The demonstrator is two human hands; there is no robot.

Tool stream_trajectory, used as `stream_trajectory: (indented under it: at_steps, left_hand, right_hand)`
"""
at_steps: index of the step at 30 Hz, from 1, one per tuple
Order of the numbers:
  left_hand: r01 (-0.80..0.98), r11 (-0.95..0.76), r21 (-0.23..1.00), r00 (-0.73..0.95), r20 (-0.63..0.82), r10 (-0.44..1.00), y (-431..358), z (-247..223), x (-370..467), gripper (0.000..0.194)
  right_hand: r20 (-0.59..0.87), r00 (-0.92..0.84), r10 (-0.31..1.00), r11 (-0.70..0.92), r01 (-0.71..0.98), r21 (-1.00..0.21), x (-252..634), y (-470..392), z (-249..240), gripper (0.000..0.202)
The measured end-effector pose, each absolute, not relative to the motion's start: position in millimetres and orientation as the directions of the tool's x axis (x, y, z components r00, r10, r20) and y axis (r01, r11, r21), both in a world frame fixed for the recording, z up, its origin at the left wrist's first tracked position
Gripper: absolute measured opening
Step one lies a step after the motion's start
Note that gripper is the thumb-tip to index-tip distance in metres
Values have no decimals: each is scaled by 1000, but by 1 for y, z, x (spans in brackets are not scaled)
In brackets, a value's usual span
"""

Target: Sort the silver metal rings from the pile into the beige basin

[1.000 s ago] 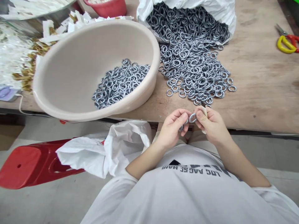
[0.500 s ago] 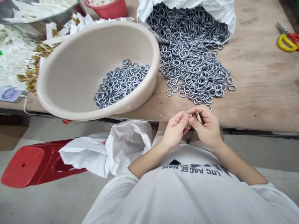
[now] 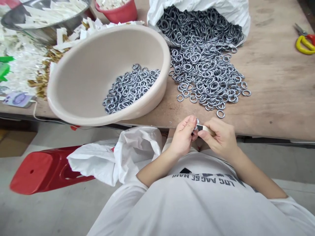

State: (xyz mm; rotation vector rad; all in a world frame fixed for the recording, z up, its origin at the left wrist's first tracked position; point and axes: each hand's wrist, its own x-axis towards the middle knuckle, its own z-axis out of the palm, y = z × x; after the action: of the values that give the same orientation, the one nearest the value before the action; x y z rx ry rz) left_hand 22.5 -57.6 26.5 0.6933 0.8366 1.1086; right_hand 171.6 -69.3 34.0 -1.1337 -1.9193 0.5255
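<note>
At the table's front edge my left hand (image 3: 183, 136) pinches a grey metal ring (image 3: 197, 122) between thumb and fingers. Close beside it, my right hand (image 3: 221, 134) is closed on a small blade-like tool (image 3: 202, 127) with a dark flat end and a pale part, its tip at the ring. Beyond my hands, many loose metal rings (image 3: 209, 75) spread out from a white sack (image 3: 241, 16). To the left a large beige basin (image 3: 78, 75) holds a heap of similar rings (image 3: 130, 88).
Yellow-and-red scissors (image 3: 304, 44) lie at the far right. A red tub (image 3: 120, 13), a metal bowl (image 3: 44, 31) and white strips stand at the back left. Below the table edge are a red stool (image 3: 34, 172) and a white bag (image 3: 137, 144).
My right hand has shifted slightly right and turned, so the dark end of the tool now shows between my hands. The whole view has moved a little.
</note>
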Motion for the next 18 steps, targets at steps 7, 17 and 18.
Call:
stream_trajectory:
  at_steps: [7, 17, 18]
  left_hand:
    - [-474, 323, 819, 223, -243, 944, -58, 25, 24, 45]
    - [-417, 292, 860, 355, -141, 924, -65, 32, 15, 47]
    - [-427, 283, 859, 321, -148, 935, -63, 33, 13, 46]
  right_hand:
    - [421, -266, 867, 496, 536, -684, 170, -71, 33, 37]
    - [258, 29, 966, 138, 783, -607, 201, -52, 30, 38]
    - [248, 41, 968, 101, 839, -534, 205, -51, 31, 36]
